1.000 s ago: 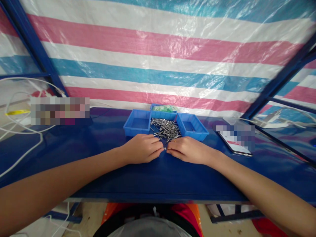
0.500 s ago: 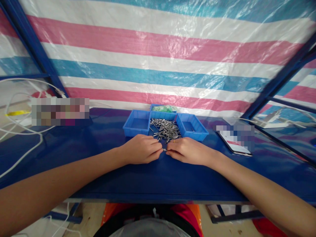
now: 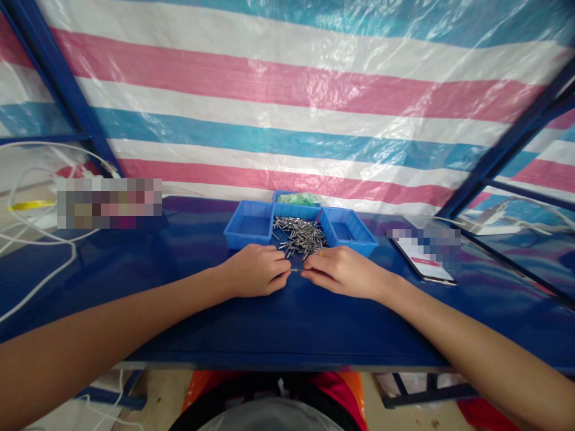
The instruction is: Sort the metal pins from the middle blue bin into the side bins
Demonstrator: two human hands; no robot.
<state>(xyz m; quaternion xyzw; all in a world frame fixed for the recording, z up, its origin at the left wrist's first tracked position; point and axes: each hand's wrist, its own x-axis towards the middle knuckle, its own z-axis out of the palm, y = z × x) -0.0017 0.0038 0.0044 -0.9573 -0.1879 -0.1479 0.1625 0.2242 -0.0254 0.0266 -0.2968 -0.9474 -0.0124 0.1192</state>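
A thin silver metal rivet spans the small gap between my two hands, low over the blue table. My left hand pinches its left end between thumb and fingers. On the other end, the fingertips of my right hand are closed. Both hands hide much of the rivet. Just beyond them, a heap of similar metal rivets spills from the open front of a blue bin.
Blue trays stand left and right of the heap. Behind is a bin with green contents. A phone lies at right. White cables run along the left side. A striped sheet hangs behind the table.
My hands have moved slightly apart, and more of the rivet's thin shaft shows between them. Both still pinch it. The trays and the heap look unmoved.
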